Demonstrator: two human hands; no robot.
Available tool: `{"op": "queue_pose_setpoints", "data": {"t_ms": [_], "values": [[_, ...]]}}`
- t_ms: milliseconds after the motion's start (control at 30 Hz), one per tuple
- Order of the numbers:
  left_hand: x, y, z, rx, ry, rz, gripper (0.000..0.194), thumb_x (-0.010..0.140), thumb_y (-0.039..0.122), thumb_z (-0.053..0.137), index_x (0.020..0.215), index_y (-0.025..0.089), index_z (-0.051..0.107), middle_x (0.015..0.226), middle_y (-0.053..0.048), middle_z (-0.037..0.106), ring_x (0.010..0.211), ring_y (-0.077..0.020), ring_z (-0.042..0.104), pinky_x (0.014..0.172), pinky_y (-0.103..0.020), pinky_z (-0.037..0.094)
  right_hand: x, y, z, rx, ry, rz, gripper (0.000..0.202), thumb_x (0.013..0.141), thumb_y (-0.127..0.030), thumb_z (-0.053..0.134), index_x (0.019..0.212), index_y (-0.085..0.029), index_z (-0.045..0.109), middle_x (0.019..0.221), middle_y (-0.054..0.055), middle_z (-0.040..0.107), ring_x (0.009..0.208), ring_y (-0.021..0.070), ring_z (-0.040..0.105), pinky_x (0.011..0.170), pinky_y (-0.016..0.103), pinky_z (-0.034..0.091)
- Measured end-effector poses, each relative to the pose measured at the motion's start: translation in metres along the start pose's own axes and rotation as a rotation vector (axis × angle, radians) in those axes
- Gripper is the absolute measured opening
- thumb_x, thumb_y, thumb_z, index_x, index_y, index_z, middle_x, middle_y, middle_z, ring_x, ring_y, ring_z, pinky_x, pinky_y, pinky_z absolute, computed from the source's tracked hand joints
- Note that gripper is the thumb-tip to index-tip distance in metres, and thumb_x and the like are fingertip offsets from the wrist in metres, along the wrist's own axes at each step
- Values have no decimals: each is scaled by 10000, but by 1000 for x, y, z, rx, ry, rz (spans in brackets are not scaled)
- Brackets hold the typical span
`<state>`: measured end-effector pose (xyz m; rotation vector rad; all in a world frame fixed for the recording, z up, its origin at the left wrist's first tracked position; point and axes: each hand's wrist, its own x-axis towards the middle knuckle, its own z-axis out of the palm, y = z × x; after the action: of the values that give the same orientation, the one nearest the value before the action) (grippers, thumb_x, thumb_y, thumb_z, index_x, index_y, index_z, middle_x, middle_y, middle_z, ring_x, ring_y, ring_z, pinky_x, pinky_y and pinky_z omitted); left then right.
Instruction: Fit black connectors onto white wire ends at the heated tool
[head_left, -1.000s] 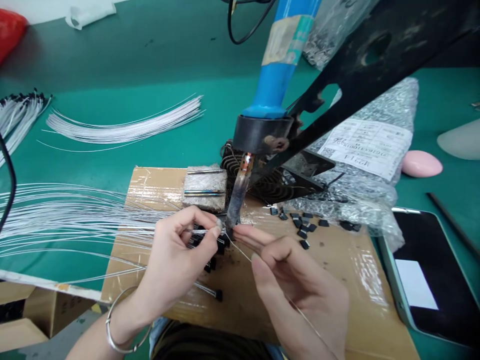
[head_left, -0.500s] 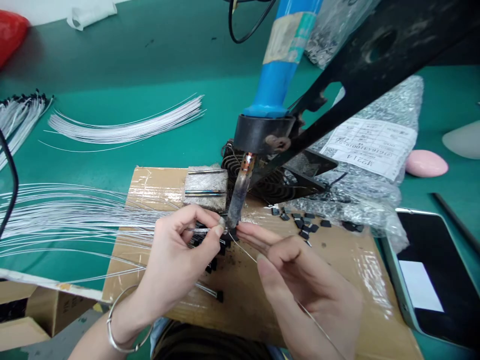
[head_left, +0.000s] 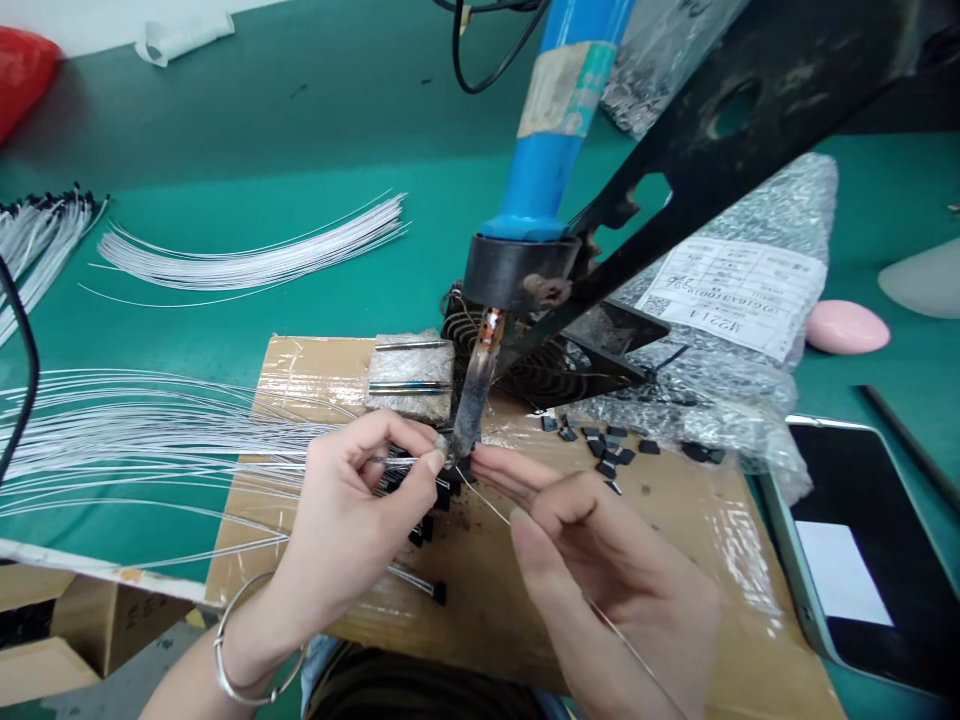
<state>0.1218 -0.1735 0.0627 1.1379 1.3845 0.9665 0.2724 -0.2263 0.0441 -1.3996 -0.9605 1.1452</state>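
Observation:
My left hand (head_left: 371, 500) pinches the end of a white wire right beside the tip of a blue-handled soldering iron (head_left: 536, 170), which a black metal arm (head_left: 645, 210) holds pointing down. Held in my right hand (head_left: 615, 580) is a thin strand of solder wire (head_left: 484, 503); it runs across the palm and its end reaches the iron's tip. The right fingertips are close to the tip, near a small black part that is mostly hidden. Black connectors (head_left: 439, 592) on white wires lie under and beside my left hand.
A taped cardboard sheet (head_left: 675, 560) lies beneath the work. Many white wires (head_left: 150, 430) spread left; another wire bundle (head_left: 255, 250) lies behind. Loose black pieces (head_left: 606, 450), a phone (head_left: 862, 550), bubble wrap (head_left: 750, 290) and a black fan (head_left: 555, 360) are around the iron.
The view has shifted slightly, so the iron and arm appear a little further left. Both hands keep their hold and position at the iron's tip.

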Motion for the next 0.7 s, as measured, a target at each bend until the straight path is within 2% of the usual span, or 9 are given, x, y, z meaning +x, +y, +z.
{"op": "queue_pose_setpoints", "data": {"t_ms": [333,567,700], "values": [[0,1,0,-7,-2,1,115,830,140,728,722,176,711,832,-49,819,758,-156,733,686,-228,540,0,1,0,3,2,7,256,992,-268,675,749,-279,595,1215,4,834,1127,232,801,1059,355,606],[-1,1,0,1,7,5,120,833,132,720,722,177,713,808,-38,807,743,-144,723,667,-216,531,0,0,1,10,3,11,259,985,-261,692,744,-255,599,1204,65,835,1122,264,806,1039,397,623],[-1,1,0,-1,8,17,126,829,120,723,718,178,715,805,-37,808,741,-143,723,663,-216,528,0,-1,1,12,11,12,259,988,-273,696,747,-261,602,1201,42,837,1119,236,806,1041,353,619]]}}
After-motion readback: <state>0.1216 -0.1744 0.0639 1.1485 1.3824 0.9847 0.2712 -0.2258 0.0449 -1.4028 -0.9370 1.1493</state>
